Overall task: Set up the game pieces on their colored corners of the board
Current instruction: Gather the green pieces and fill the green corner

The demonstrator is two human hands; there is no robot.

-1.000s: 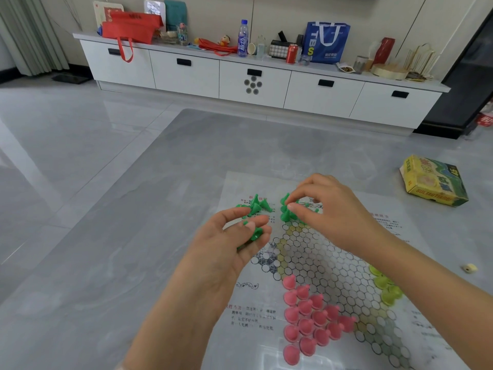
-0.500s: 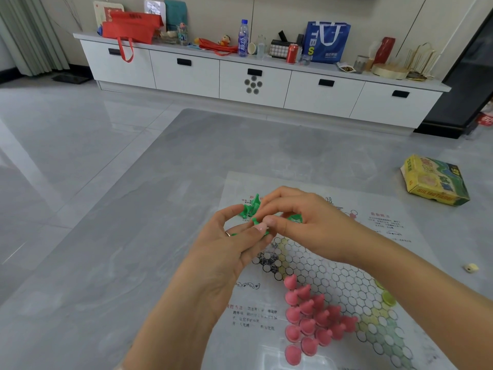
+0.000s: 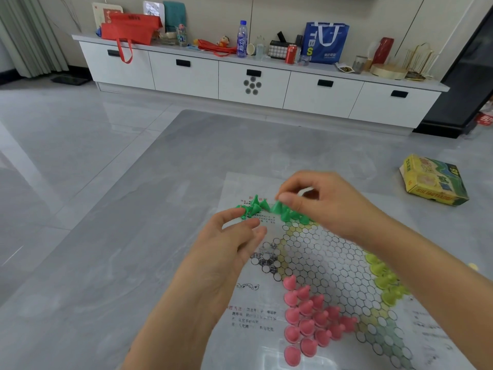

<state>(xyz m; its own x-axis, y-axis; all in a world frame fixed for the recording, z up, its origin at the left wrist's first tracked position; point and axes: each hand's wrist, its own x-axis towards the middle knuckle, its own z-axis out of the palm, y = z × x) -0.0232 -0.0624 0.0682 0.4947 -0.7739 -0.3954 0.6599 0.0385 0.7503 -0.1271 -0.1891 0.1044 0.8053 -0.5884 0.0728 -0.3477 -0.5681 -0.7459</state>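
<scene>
Grey stone-look table (image 3: pixel 106 263) carries the paper board (image 3: pixel 320 263), long axis running from near-right to far-left, its far corner holding green pieces (image 3: pixel 289 214) standing tips up. Pink pieces (image 3: pixel 309 320), roughly fifteen, fill the near corner; yellow pieces (image 3: pixel 384 279) sit at the right corner, partly hidden. Since half a second ago the hands have parted: right hand (image 3: pixel 328 206) pinches one green piece over the green corner, left hand (image 3: pixel 229 244) loosely curled, grasping nothing I can see.

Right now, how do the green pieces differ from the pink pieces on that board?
The green pieces lie jumbled at the board's far corner, some tipped over; the pink pieces stand upright in a tidy triangle at the near corner. The right hand pinches a green piece and the left hand hovers beside them; nobody touches the pink ones. Both sets share the same cone shape.
</scene>
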